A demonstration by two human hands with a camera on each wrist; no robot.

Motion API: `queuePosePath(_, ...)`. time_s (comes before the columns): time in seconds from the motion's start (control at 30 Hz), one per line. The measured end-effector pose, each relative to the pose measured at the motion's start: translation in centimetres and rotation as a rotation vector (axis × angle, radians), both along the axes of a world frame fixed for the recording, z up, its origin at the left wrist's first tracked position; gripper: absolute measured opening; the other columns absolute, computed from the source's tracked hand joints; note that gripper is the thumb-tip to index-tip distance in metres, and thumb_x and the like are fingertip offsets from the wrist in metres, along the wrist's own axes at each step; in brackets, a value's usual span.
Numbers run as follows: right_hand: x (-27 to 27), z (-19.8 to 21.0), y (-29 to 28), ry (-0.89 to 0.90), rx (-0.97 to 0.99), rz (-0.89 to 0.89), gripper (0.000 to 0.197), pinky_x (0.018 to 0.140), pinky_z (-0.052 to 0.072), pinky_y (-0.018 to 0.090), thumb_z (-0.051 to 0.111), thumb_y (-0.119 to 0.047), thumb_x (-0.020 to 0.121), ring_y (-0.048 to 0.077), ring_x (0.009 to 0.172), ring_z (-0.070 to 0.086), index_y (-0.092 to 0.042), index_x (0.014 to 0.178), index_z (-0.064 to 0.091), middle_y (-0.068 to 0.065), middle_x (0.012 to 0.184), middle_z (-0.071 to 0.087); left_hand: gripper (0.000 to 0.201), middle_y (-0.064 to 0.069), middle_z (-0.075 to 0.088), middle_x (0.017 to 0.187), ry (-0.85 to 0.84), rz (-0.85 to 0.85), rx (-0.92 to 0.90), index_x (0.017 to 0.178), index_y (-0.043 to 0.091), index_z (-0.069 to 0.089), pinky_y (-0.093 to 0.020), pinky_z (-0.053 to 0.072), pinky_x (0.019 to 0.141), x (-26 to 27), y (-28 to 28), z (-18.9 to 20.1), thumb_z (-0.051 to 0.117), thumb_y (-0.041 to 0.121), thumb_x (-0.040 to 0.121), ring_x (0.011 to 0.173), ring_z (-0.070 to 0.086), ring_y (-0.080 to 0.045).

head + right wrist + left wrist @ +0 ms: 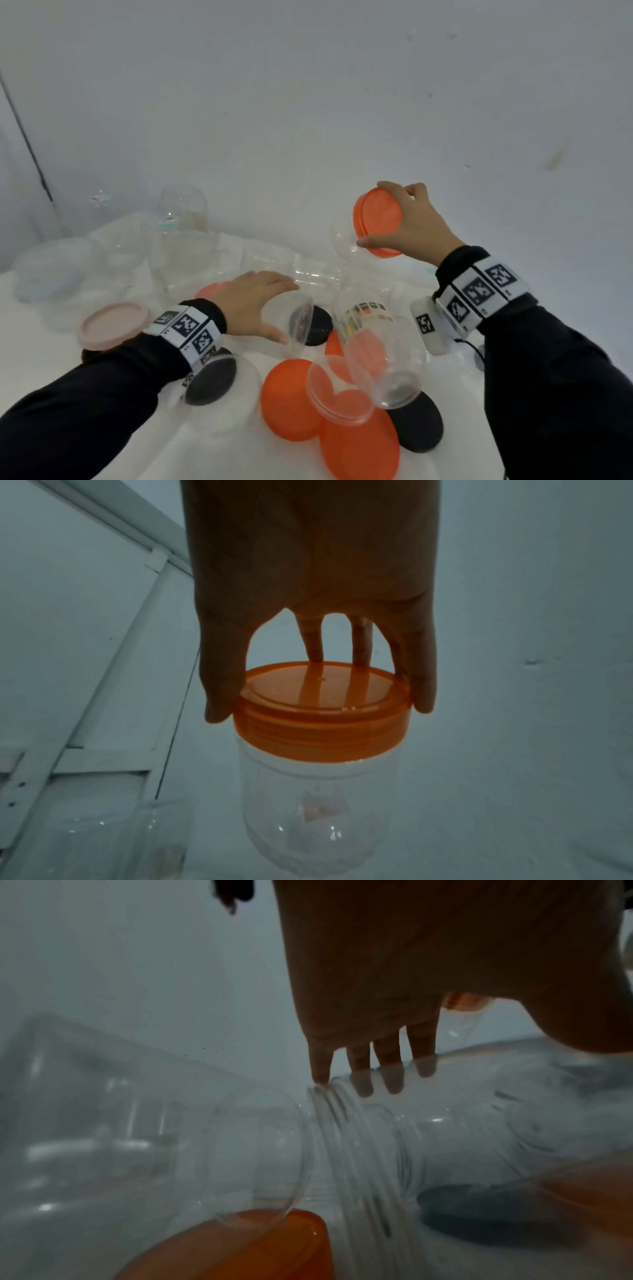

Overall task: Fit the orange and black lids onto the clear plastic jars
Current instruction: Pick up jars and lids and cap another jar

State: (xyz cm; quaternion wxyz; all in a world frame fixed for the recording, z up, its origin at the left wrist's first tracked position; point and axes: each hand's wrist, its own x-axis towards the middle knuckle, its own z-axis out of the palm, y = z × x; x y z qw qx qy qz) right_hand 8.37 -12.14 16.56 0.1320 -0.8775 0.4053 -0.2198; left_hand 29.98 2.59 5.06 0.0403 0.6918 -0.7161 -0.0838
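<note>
I see the right hand [416, 222] raised above the bench [219, 442], fingers [219, 696] curled round the orange lid [322, 710] seated on a clear jar [308, 813]. The left hand [251, 301] reaches with straight, spread fingers [394, 1074] onto a second jar [359, 1150] lying on its side among loose orange lids [291, 397] and black lids [416, 425].

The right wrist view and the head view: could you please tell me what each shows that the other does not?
Only the right wrist view shows the orange lid seated squarely on the clear jar that hangs below it. Only the head view shows the left hand reaching over a lying jar, with loose orange lids and black lids on the table. Both show the right hand gripping the lid's rim.
</note>
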Motion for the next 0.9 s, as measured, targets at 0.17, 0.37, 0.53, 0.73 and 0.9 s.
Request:
queuePosePath(0.17,4.1,-0.7,-2.5,0.128,0.008,-0.025,0.097,0.096,0.043,0.045,0.082,-0.04,0.064,0.036,0.123,0.04,-0.03,0.143,0.027,0.007,0.143,0.021,0.093,0.013,0.023,0.15,0.009,-0.018,-0.004,0.143,0.036,0.018,-0.032,0.012,0.111,-0.1,-0.4,-0.6,0.065,0.064,0.068,0.136,0.022,-0.011)
queuePosePath(0.37,7.5,-1.4,-5.4,0.28,0.026,-0.032,0.099,0.096,0.043,0.046,0.082,-0.038,0.065,0.038,0.125,0.038,-0.03,0.145,0.024,0.008,0.146,0.017,0.091,0.011,0.028,0.149,0.06,-0.05,-0.068,0.142,0.036,0.023,-0.032,0.013,0.108,0.2,-0.5,-1.2,0.068,0.062,0.067,0.135,0.024,-0.012)
queuePosePath(0.53,9.3,-2.2,-7.4,0.388,0.074,-0.033,0.102,0.096,0.044,0.049,0.083,-0.037,0.065,0.039,0.127,0.037,-0.028,0.145,0.021,0.009,0.147,0.017,0.093,0.011,0.029,0.147,0.078,-0.057,-0.064,0.142,0.037,0.023,-0.034,0.014,0.109,0.3,-0.8,-1.5,0.068,0.064,0.065,0.134,0.025,-0.013)
queuePosePath(0.73,10.5,-3.0,-9.1,0.52,0.112,-0.028,0.101,0.096,0.043,0.047,0.082,-0.036,0.066,0.037,0.127,0.038,-0.027,0.146,0.021,0.008,0.147,0.019,0.095,0.011,0.031,0.145,0.075,-0.067,-0.073,0.141,0.037,0.024,-0.035,0.016,0.108,0.7,-1.2,-1.9,0.067,0.069,0.062,0.132,0.027,-0.012)
queuePosePath(0.9,11.0,-3.8,-10.2,0.638,0.136,-0.008,0.098,0.095,0.043,0.046,0.08,-0.041,0.068,0.035,0.125,0.041,-0.032,0.145,0.021,0.008,0.146,0.025,0.095,0.013,0.033,0.143,0.092,-0.079,-0.086,0.139,0.038,0.025,-0.034,0.015,0.108,0.9,-1.4,-2.3,0.066,0.071,0.06,0.131,0.028,-0.011)
